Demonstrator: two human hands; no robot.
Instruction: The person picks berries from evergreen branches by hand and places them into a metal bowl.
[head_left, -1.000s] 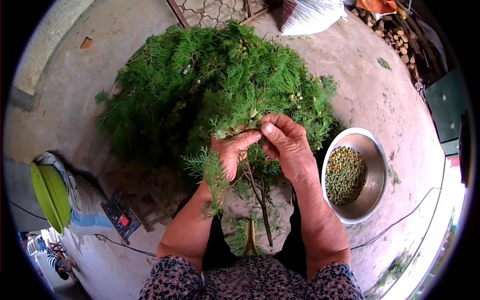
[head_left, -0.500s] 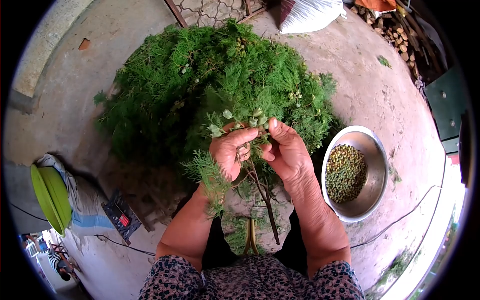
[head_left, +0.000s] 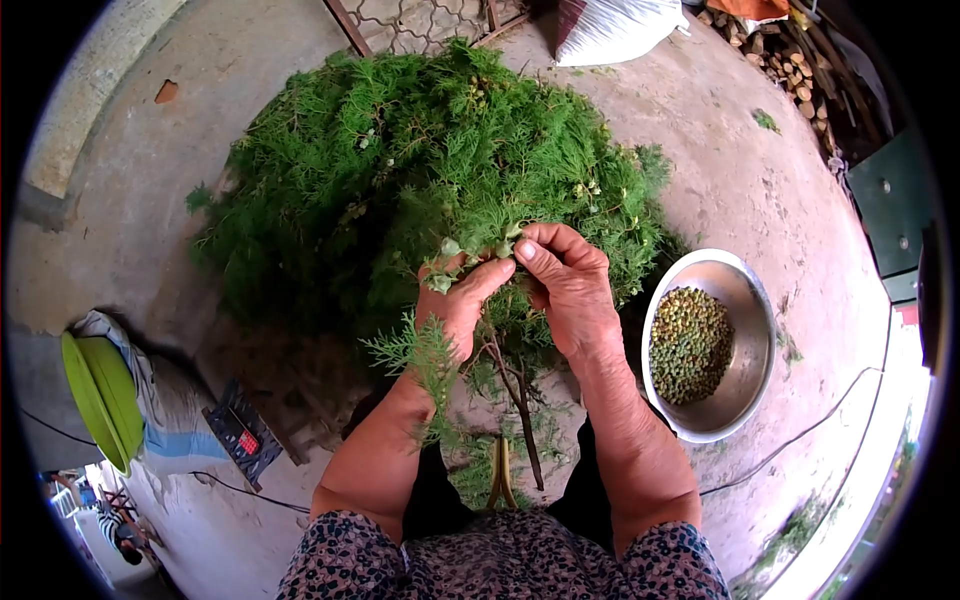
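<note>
My left hand (head_left: 457,305) is closed around a leafy conifer branch (head_left: 520,405), whose brown stem slants down between my forearms. Pale green cones (head_left: 443,275) show above my left fingers. With thumb and fingertips, my right hand (head_left: 577,295) pinches a green cone (head_left: 508,243) on the same sprig, close beside the left thumb. Behind both hands spreads a big heap of green conifer branches (head_left: 400,140). To the right, a metal bowl (head_left: 750,355) holds many small green and yellowish cones (head_left: 690,340).
Yellow-handled shears (head_left: 501,475) lie between my legs. On the left are a lime green basin (head_left: 100,400), a grey sack (head_left: 175,425) and a dark crate (head_left: 243,432). A white sack (head_left: 615,30) and firewood (head_left: 790,75) sit at the back. A person (head_left: 122,535) appears far lower left.
My right thumb and fingers have closed in on the cones, nearer the left thumb. Fewer cones show between the hands now. The bowl and heap have not visibly changed.
</note>
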